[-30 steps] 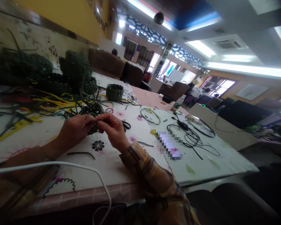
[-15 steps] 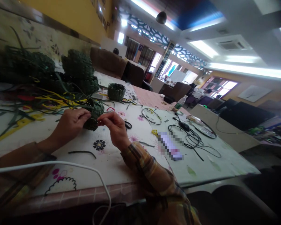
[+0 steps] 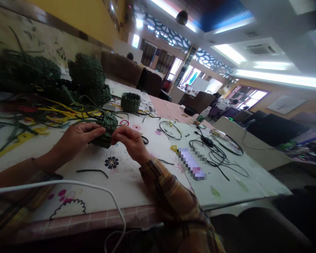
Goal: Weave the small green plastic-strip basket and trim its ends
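Nearest, at six o'clock from the green woven basket [image 3: 111,123], a white cable [image 3: 76,182] crosses in front of the worktop [image 3: 129,186], with a loose dark strip [image 3: 91,171] lying beyond it. The left hand [image 3: 85,136] is clamped on the basket's nine o'clock side; the right hand [image 3: 130,142] pinches its fingertips together at the four o'clock edge, anything between them too small to tell. At three o'clock lies coiled black cable with an adapter [image 3: 206,141]. Farther off, another woven basket [image 3: 131,102] stands at one o'clock, piled baskets [image 3: 86,72] at eleven

Dk grn woven basket [image 3: 110,122] — roundish, btwn L hand [image 3: 80,137] & R hand [image 3: 131,141].
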`<state>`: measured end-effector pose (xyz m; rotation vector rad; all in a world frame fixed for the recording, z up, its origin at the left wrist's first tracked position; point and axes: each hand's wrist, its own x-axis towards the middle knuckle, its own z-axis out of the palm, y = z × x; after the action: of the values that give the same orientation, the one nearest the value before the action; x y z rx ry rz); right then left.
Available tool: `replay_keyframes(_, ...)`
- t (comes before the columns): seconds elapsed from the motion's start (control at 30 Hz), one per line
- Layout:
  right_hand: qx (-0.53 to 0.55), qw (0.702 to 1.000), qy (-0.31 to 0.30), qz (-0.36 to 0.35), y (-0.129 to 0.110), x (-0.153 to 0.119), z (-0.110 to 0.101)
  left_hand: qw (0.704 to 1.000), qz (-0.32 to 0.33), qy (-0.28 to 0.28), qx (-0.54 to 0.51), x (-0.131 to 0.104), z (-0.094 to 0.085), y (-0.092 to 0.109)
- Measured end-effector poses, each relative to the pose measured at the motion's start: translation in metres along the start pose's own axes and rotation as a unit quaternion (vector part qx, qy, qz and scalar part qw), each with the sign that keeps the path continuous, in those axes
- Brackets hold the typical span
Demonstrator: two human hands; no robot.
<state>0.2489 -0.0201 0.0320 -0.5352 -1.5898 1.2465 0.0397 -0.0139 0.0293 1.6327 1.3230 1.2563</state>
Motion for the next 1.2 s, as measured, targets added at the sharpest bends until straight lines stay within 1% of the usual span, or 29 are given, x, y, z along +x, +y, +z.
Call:
replay_keyframes(0.1, -0.030, 1.000, 0.002, 0.001, -0.002, 0.000, -0.003, 1.000, 0.002, -0.006, -0.007, 0.000, -0.001, 0.001)
replay_keyframes(0.2, -0.048, 0.999, 0.010, -0.004, 0.001, 0.001, -0.007, 0.999, 0.030, 0.011, -0.004, -0.001, -0.002, 0.004)
replay_keyframes(0.3, -0.085, 0.996, 0.026, -0.010, 0.005, 0.001, -0.009, 0.999, 0.036, 0.025, -0.013, -0.005, 0.000, 0.006)
replay_keyframes(0.43, -0.144, 0.987, 0.054, -0.036, 0.008, -0.001, -0.006, 0.998, 0.044, 0.039, 0.005, -0.009, 0.001, 0.012)
replay_keyframes(0.5, -0.161, 0.983, 0.074, -0.056, 0.006, -0.003, -0.002, 0.998, 0.046, 0.035, 0.016, -0.010, 0.001, 0.014)
replay_keyframes(0.6, -0.195, 0.972, 0.101, -0.088, 0.002, -0.007, 0.004, 1.000, 0.014, 0.023, 0.010, -0.007, 0.001, 0.014)
replay_keyframes(0.7, -0.213, 0.964, 0.112, -0.116, 0.001, -0.009, 0.006, 0.999, -0.032, 0.006, -0.038, -0.002, 0.000, 0.010)
replay_keyframes(0.77, -0.210, 0.963, 0.113, -0.123, 0.002, -0.009, 0.006, 0.996, -0.050, -0.018, -0.072, 0.000, -0.001, 0.007)
replay_keyframes(0.83, -0.204, 0.966, 0.106, -0.115, 0.004, -0.008, 0.005, 0.994, -0.062, -0.043, -0.076, 0.001, -0.002, 0.006)
replay_keyframes(0.9, -0.211, 0.967, 0.109, -0.092, 0.004, -0.007, 0.004, 0.996, -0.058, -0.044, -0.054, -0.001, -0.002, 0.006)
replay_keyframes(0.97, -0.250, 0.960, 0.111, -0.053, 0.003, -0.006, 0.004, 0.999, -0.032, -0.021, -0.026, -0.004, -0.001, 0.007)
replay_keyframes(1.07, -0.330, 0.940, 0.086, 0.001, -0.003, -0.007, 0.005, 0.999, 0.004, 0.029, 0.015, -0.009, 0.004, 0.010)
replay_keyframes(1.13, -0.346, 0.935, 0.076, 0.003, -0.008, -0.009, 0.008, 0.998, 0.017, 0.047, 0.036, -0.012, 0.007, 0.012)
replay_keyframes(1.2, -0.334, 0.939, 0.085, -0.009, -0.011, -0.011, 0.012, 0.997, 0.029, 0.052, 0.053, -0.013, 0.009, 0.013)
